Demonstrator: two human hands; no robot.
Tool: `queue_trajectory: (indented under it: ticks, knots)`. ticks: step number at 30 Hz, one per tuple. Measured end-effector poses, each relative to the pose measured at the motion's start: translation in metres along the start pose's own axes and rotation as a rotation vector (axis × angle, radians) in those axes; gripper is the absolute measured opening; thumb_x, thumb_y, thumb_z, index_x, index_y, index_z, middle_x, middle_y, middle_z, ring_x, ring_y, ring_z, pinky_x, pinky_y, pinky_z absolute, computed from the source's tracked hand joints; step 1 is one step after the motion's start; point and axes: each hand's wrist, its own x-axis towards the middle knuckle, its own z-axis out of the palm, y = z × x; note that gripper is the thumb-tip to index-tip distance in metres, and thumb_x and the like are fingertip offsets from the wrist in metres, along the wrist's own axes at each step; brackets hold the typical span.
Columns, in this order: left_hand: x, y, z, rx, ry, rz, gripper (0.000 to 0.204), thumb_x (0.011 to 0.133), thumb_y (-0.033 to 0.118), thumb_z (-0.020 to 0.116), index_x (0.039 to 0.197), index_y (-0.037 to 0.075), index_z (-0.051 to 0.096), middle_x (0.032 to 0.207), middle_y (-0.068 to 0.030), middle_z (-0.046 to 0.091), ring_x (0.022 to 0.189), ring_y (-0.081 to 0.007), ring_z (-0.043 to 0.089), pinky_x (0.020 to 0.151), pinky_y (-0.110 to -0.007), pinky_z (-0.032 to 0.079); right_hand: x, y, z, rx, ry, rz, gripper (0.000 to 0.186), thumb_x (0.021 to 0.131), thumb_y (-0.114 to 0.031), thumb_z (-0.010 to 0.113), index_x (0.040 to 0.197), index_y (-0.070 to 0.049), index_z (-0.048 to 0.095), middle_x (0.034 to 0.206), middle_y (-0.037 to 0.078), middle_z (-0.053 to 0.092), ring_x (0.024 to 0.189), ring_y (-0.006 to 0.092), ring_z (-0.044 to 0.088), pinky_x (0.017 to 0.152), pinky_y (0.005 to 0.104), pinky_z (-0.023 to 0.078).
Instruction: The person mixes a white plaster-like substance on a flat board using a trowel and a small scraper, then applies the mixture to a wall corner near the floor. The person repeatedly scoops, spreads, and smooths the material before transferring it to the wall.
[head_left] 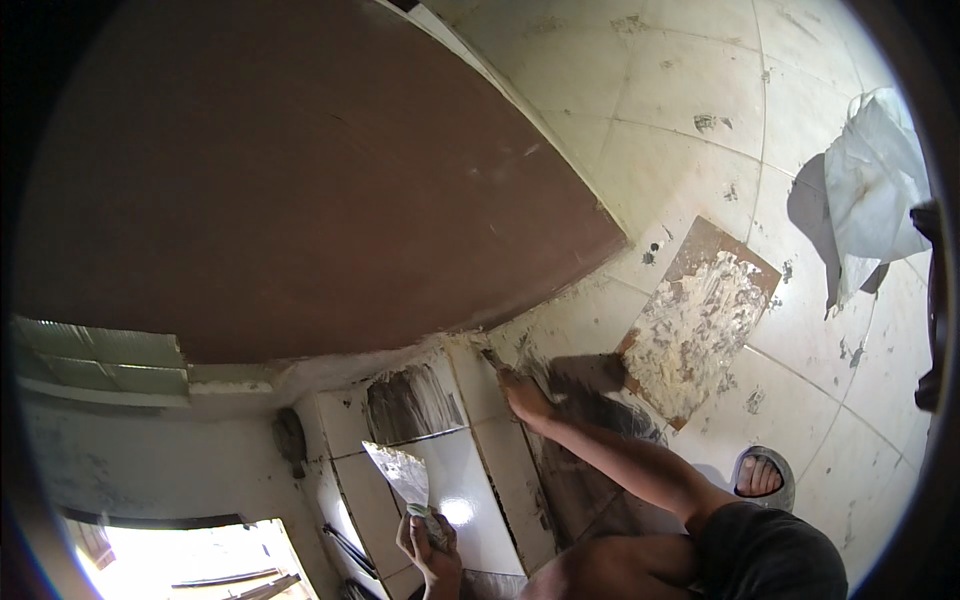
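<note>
My left hand [430,560], at the bottom middle, is closed round the handle of a putty knife [402,474]. Its wide, flaring blade points up and left and carries some pale paste. Further up, my right hand [524,396] reaches to the foot of a large brown panel [330,190]. The fingers are closed on a slim dark tool [491,357], too small to make out its kind. Its tip is close to the seam between the panel's lower edge and the white tiles [476,375]. Dark smears [410,405] mark the tiles left of this hand.
Right of my arm, a brown board [705,240] lies on the tiled floor, thickly covered with cream paste [700,320]. A whitish plastic sheet [880,190] is at the far right. My sandalled foot [762,476] rests at lower right. Bright daylight enters through an opening [190,560] at lower left.
</note>
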Motion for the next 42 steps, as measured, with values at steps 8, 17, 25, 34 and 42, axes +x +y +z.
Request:
queue_trajectory:
  ticks: [8, 17, 25, 34, 42]
  knots:
    - [-0.001, 0.005, 0.005, -0.002, 0.094, -0.016, 0.038, 0.101, 0.04, 0.053, 0.09, 0.004, 0.054, 0.068, -0.0054, 0.053, 0.047, -0.0126, 0.047, 0.04, -0.025, 0.036, 0.005, 0.009, 0.015, -0.165, 0.176, -0.11, 0.067, 0.104, -0.053, 0.038, 0.101, 0.008, 0.066, 0.091, 0.033, 0.064, 0.091, 0.0461, 0.064, 0.082, 0.0542, 0.048]
    - [0.0, 0.003, 0.0, -0.028, 0.053, -0.003, 0.035, 0.101, 0.039, 0.055, 0.091, 0.005, 0.055, 0.066, -0.0052, 0.053, 0.048, -0.0123, 0.047, 0.042, -0.025, 0.035, -0.004, -0.011, 0.005, -0.165, 0.06, 0.114, 0.068, 0.104, -0.053, 0.039, 0.117, 0.009, 0.062, 0.102, 0.035, 0.067, 0.097, 0.0453, 0.067, 0.088, 0.052, 0.049]
    - [0.001, -0.002, -0.008, -0.033, -0.019, 0.03, 0.032, 0.103, 0.036, 0.055, 0.099, 0.004, 0.058, 0.073, -0.0062, 0.059, 0.05, -0.0124, 0.053, 0.037, -0.025, 0.037, -0.01, -0.007, 0.017, -0.065, 0.071, -0.059, 0.062, 0.107, -0.05, 0.038, 0.101, 0.007, 0.063, 0.075, 0.023, 0.065, 0.063, 0.0373, 0.064, 0.063, 0.0492, 0.05]
    - [0.003, -0.004, -0.008, -0.045, -0.002, 0.02, 0.032, 0.102, 0.036, 0.055, 0.1, 0.005, 0.058, 0.071, -0.0058, 0.057, 0.049, -0.0117, 0.051, 0.037, -0.024, 0.037, -0.029, -0.03, 0.018, 0.169, 0.016, 0.021, 0.058, 0.107, -0.047, 0.041, 0.063, -0.009, 0.044, 0.049, 0.001, 0.041, 0.037, 0.0142, 0.043, 0.038, 0.0362, 0.035]
    - [0.0, -0.002, -0.008, -0.019, -0.001, 0.001, 0.034, 0.102, 0.038, 0.055, 0.097, 0.004, 0.058, 0.069, -0.0057, 0.056, 0.047, -0.012, 0.049, 0.038, -0.025, 0.036, -0.035, -0.036, 0.016, 0.247, -0.105, 0.01, 0.053, 0.107, -0.05, 0.043, 0.075, -0.008, 0.051, 0.049, 0.003, 0.045, 0.039, 0.0155, 0.049, 0.037, 0.0339, 0.038]
